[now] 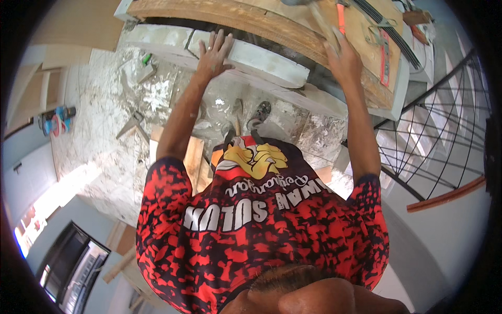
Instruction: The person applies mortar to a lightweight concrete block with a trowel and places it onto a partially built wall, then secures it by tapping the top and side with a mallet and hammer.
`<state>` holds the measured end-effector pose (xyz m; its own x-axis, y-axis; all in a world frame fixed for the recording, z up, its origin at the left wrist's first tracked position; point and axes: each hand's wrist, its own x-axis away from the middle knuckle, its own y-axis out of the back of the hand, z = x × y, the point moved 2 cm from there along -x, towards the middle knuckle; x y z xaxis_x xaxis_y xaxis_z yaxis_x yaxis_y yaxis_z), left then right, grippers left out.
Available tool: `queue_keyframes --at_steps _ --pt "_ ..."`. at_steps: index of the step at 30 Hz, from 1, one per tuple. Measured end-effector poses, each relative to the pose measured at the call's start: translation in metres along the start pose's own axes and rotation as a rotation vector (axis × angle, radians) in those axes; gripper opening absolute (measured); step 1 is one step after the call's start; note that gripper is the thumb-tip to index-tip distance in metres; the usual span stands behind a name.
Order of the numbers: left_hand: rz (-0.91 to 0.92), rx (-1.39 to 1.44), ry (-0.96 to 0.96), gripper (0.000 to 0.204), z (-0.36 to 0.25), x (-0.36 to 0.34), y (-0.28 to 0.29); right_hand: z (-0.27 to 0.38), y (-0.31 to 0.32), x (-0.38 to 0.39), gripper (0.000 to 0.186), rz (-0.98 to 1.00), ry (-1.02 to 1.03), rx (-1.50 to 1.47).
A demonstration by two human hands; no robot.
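My left hand (213,56) lies with fingers spread on a white block (269,62), near the joint with another white block (159,37) to its left. The blocks sit in a row along the near side of a wooden board (230,20). My right hand (346,62) is closed around the wooden handle of a hammer (323,23), blurred by motion. Only part of its grey head shows at the top edge, above the boards. Just beyond that hand lies a tool with an orange handle (341,17).
A red spirit level (385,57) and black rods (389,34) lie on the plywood at right. Black metal railing (434,131) stands at far right. Wood pieces (194,159) and a green-handled tool (147,58) rest on the stained floor. A blue power tool (56,121) is at left.
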<state>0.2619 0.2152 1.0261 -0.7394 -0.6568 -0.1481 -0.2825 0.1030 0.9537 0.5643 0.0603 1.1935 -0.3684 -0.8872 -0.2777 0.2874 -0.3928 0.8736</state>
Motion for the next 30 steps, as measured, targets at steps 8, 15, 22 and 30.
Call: queue_keyframes --at_steps 8,15,22,30 --pt "-0.073 0.722 0.316 0.076 -0.049 0.133 -0.013 0.001 -0.055 -0.087 0.023 -0.087 0.061 0.342" --pt "-0.109 1.613 1.222 0.066 -0.019 0.194 -0.024 0.035 -0.019 0.029 0.021 0.122 0.088 -0.318" --pt "-0.552 1.69 1.194 0.067 0.04 0.069 -0.024 -0.06 -0.09 0.177 0.042 0.055 -0.91 -0.971" --pt "-0.59 1.546 1.24 0.037 0.054 0.022 -0.03 -0.07 -0.107 0.135 0.051 0.509 -0.796 -0.988"
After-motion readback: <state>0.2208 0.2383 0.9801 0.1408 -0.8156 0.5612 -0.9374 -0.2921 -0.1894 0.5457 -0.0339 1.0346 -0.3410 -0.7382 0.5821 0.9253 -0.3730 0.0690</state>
